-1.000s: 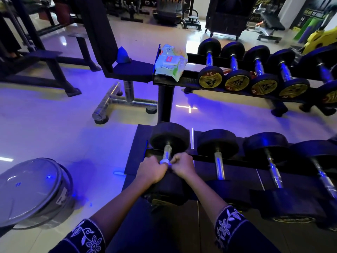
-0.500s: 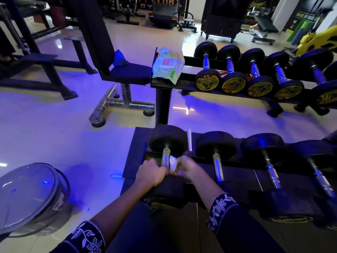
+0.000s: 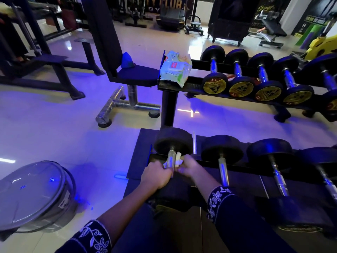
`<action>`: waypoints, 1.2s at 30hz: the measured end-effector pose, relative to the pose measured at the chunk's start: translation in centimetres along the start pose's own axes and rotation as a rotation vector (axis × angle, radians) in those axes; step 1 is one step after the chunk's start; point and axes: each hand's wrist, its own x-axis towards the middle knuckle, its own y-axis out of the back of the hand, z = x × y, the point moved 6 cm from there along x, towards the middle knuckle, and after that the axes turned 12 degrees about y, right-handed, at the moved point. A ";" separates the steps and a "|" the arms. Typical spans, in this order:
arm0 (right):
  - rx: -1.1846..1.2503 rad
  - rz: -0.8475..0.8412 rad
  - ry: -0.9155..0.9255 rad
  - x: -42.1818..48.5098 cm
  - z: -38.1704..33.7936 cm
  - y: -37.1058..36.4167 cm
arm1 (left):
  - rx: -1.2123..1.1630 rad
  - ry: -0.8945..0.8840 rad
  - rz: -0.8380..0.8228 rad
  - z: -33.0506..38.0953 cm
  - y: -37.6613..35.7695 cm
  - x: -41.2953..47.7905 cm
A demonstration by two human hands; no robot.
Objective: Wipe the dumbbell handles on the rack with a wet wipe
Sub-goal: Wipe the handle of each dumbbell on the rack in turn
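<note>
The chrome handle (image 3: 171,159) of the leftmost black round-headed dumbbell (image 3: 173,141) is seen low in the middle of the view. It is laid on the lower tier of the black metal rack (image 3: 246,179) and runs from six to twelve o'clock. A crumpled white wet wipe (image 3: 178,157) is held against the handle's three o'clock side, pinched there by the curled fingers of the right hand (image 3: 188,167). The near part of the handle is gripped by the left hand (image 3: 157,175), whose fingers are wrapped round it from nine o'clock. Dark sleeves with white floral embroidery (image 3: 217,198) are worn on both forearms.

At three o'clock of this dumbbell, more black dumbbells with chrome handles (image 3: 223,170) are laid side by side on the same tier. From twelve to two o'clock, the upper tier (image 3: 193,86) is loaded with a row of smaller dumbbells with gold end discs (image 3: 215,85). A pale green-and-white pack of wipes (image 3: 176,70) is rested at its left end, just beside the first of them. At nine o'clock of the pack, a dark padded seat on a steel T-shaped base (image 3: 138,75) is set, with a blue cloth (image 3: 127,60) on it. At eight o'clock of the hands, a grey round bin with a clear lid (image 3: 36,194) is stood on the glossy pale tiled floor (image 3: 54,125).
</note>
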 end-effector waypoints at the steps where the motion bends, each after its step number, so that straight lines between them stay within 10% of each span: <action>1: 0.034 0.007 0.010 0.7 0.1 -0.2 | -0.007 0.000 -0.002 0.0 0.1 -0.1; 20: -0.141 -0.047 -0.079 -1.7 2.9 0.5 | -0.010 -0.024 0.013 -0.1 0.0 0.2; 24: 0.144 -0.046 -0.054 -1.8 -0.5 -1.1 | 0.009 -0.037 0.013 0.0 0.0 0.2; 31: -0.561 -0.128 0.175 -3.9 0.0 -0.3 | -0.022 -0.035 -0.003 -0.1 -0.1 0.2; 36: -0.908 0.137 0.511 -4.4 -3.8 -0.4 | 0.012 -0.051 0.001 0.0 -0.3 0.5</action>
